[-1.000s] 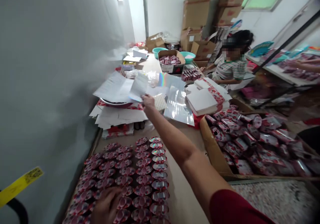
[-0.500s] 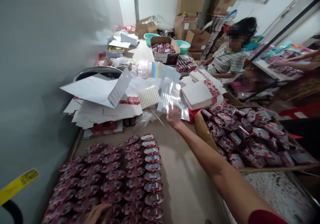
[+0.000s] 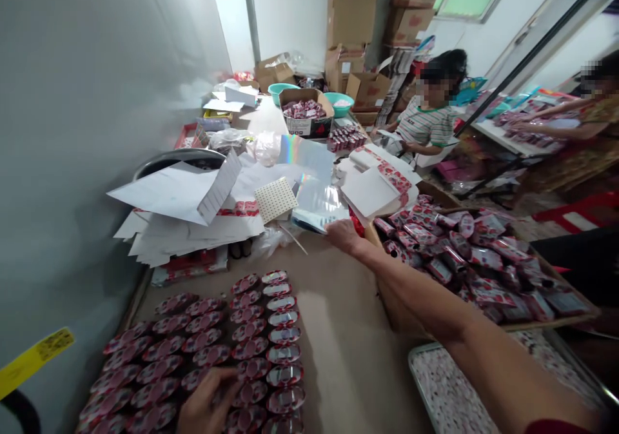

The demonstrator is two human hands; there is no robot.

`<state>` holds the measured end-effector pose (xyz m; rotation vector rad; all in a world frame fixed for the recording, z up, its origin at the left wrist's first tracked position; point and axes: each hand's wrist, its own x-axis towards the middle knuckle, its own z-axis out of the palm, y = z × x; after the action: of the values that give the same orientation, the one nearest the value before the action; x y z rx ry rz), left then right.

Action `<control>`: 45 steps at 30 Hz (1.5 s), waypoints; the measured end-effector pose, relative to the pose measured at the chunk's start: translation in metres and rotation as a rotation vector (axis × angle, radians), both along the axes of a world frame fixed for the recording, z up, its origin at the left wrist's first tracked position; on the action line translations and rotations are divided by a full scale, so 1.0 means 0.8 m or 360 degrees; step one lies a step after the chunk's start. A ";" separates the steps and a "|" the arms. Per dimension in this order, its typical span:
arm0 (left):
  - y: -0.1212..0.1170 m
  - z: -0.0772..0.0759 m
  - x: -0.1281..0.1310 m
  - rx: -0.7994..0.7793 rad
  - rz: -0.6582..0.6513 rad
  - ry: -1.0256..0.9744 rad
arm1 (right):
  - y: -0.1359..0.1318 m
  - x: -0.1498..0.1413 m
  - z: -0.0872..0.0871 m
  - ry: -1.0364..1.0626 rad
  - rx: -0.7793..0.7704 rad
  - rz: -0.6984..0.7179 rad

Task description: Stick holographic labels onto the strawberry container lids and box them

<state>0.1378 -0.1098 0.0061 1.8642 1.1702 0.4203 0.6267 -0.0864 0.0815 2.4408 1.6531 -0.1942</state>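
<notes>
Right of the oval-topped packages (image 3: 203, 337) stood an open cardboard box (image 3: 394, 305); beyond them, a clear plastic sheet (image 3: 314, 202), its near edge pinched by the right hand's (image 3: 344, 235) closed fingers. Over the packages, the left hand (image 3: 207, 402) had half-curled fingers, any hold indiscernible.

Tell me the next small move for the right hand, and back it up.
Probably draw the nearer glossy sheet toward the bare part of the table: the right hand is at its near edge, which looks raised, and open tabletop lies beside the rows of packs, where the left hand is.
</notes>
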 end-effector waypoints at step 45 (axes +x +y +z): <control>-0.118 0.154 0.007 -0.0234 0.0306 -0.0038 | -0.281 -0.245 -0.023 0.2872 0.0595 -0.0367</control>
<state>0.1433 -0.2043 0.1295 1.6237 1.3332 0.4492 0.4305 -0.3115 0.0632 2.5288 1.6553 -2.9553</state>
